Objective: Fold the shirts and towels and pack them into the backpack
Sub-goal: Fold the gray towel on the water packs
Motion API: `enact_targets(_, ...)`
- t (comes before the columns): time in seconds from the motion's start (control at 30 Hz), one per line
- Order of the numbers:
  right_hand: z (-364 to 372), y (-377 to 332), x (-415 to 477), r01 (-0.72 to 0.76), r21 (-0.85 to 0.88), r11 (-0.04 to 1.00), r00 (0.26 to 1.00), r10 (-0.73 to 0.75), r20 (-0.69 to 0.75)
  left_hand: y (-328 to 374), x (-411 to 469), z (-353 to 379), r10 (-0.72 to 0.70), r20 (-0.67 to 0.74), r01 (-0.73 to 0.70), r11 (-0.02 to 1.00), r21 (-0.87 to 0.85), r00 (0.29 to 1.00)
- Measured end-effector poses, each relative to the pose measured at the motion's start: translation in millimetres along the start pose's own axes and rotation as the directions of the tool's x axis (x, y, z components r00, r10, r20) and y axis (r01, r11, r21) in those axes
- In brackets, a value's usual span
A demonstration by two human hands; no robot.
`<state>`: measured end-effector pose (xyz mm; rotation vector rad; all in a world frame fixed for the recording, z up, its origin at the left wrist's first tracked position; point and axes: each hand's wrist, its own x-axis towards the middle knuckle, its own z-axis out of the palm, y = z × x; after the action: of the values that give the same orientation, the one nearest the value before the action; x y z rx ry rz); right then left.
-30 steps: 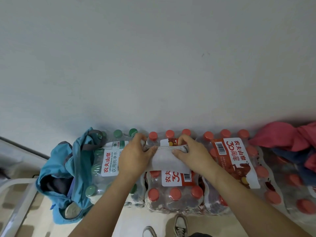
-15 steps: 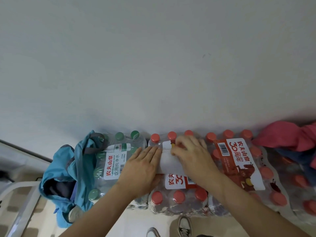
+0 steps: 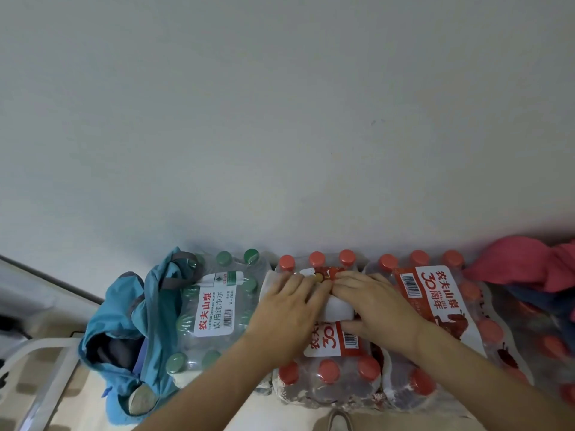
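- Head view: person stands over shrink-wrapped water packs set against a bare wall and uses them as a folding surface.
- White cloth (image 3: 338, 308), centre of frame, looks like a small towel. It lies on the middle red-cap pack (image 3: 329, 379), folded down small, mostly hidden under both hands.
- Left hand (image 3: 286, 309): fingers straight and together, palm pressed flat on the left part of the cloth. Not gripping.
- Right hand (image 3: 376, 303): laid over the right part, fingers fairly straight, thumb out along the near edge. Reads as pressing the fold down, no clear pinch.
- Backpack (image 3: 124, 321): blue, lower left, slumped against the green-cap pack (image 3: 217, 306), mouth open. Something dark inside, can't tell what.
- Progress, my guess: mid-task. This cloth is near its last fold but not packed.
- Clothes pile (image 3: 529, 265) at right edge is unfolded, so plenty left.
- Counts:
  - 1 backpack
  - 1 white cloth in hand
  - 2 hands
  - 3 clear water packs (1 green-cap, 2 red-cap incl. right pack (image 3: 435, 303))
  - more red caps under the pile, maybe a fourth pack
  - pile shows at least 2 garments, one red-pink and one dark blue
  - 1 shoe (image 3: 340, 422) at bottom edge
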<state>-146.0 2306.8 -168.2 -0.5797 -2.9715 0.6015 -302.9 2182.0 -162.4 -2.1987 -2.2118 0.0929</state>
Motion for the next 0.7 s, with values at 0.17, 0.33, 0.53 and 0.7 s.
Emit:
enact_targets(0.17,-17,0,8,-0.18,0.385,0.905,0.983,0.175,0.049,4,18,-18,-0.231,-0.025,0.212,0.925,-0.314,0.973)
enact_targets(0.33,-49,-25,2,-0.18,0.878,0.444,0.98,0.0,0.2,5,4,-63,-0.557,0.218,0.285,0.035,-0.958,0.802)
enact_targets(0.53,-44,-74,2,-0.131,0.849,0.511,0.991,0.062,0.116,9,-29,-63,-0.53,0.35,-0.009,-0.56,-0.828,0.772)
enact_targets(0.7,-57,-101,10,-0.013,0.42,0.907,0.988,-0.054,0.146,-33,-79,-83,-0.631,0.149,0.075,-0.143,-0.987,0.761)
